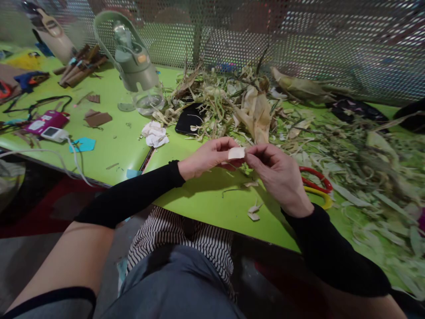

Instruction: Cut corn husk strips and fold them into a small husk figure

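Pinching a small pale husk strip [236, 153] between them, the left hand [207, 157] and right hand [279, 175] grip its ends; it looks light, papery, easily torn.

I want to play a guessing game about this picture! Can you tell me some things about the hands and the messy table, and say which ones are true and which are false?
1. Both hands pinch one small pale strip between them. True: the left hand and the right hand each hold an end.
2. The table is blue. False: it is bright green.
3. A heap of dry husks lies behind the hands. True.
4. The black phone is in the right hand. False: it lies on the table at the edge of the husks.
5. Red and yellow loop handles lie beside the right hand. True.
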`<state>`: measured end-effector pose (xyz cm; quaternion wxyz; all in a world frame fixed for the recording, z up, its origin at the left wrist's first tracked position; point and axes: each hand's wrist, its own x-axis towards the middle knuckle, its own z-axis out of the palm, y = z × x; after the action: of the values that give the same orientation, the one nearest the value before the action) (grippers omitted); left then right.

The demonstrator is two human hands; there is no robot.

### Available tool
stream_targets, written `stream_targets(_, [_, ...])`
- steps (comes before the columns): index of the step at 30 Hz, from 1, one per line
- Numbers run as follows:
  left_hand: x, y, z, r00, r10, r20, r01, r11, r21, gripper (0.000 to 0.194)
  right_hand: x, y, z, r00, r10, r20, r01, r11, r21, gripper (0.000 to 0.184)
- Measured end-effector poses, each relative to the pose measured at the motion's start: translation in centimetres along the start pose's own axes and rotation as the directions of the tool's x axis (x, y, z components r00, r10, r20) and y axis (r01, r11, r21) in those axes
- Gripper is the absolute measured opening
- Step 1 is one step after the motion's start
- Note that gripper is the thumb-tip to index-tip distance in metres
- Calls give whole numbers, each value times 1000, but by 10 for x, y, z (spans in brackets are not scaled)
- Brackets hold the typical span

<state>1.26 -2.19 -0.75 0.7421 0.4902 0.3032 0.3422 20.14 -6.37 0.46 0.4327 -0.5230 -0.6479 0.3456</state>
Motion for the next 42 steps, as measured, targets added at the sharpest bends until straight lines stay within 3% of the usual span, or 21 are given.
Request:
stream_targets(4, [1, -1, -1, 994, 108, 16, -110, 985, 134, 22, 2, 3, -1, 1000, 13, -2, -13, 999, -48, 33])
stream_targets(9, [4, 1, 1, 995, -35, -91, 40, 998, 52, 7, 3, 5, -1, 1000, 5, -13, -6, 997, -79, 30])
stream_targets(13, [4, 6, -3, 986, -134, -101, 130, 990, -49, 13, 2, 3, -1, 1000, -27, 10, 28, 998, -54, 23])
stream_targets(16, [2, 9, -6, 992, -122, -44, 120, 992, -50, 9, 3, 2, -2, 999, -28, 17, 28, 999, -21, 19])
stream_targets(18, [1, 10, -5, 993, -111, -29, 111, 994, -25, 18, 3, 2, -2, 999, -16, 30, 16, 1000, -17, 19])
stream_targets(27, [1, 8, -2, 987, -149, -65, 149, 989, 0, 22, 3, 0, -1, 998, -32, 46, 35, 996, -81, 18])
stream_targets(35, [1, 8, 1, 992, -85, -93, 94, 991, 95, 25, 3, 4, 2, 998, -30, 53, 35, 994, -105, 12])
stream_targets(39, [-1, 10, 2, 990, -82, -118, 93, 992, 85, 20, 2, 4, 2, 999, -39, 12, 40, 997, -66, 11])
stream_targets(42, [-1, 9, -2, 993, -95, -73, 102, 990, 93, 21, 1, 4, 0, 999, -41, -2, 41, 999, -20, 15])
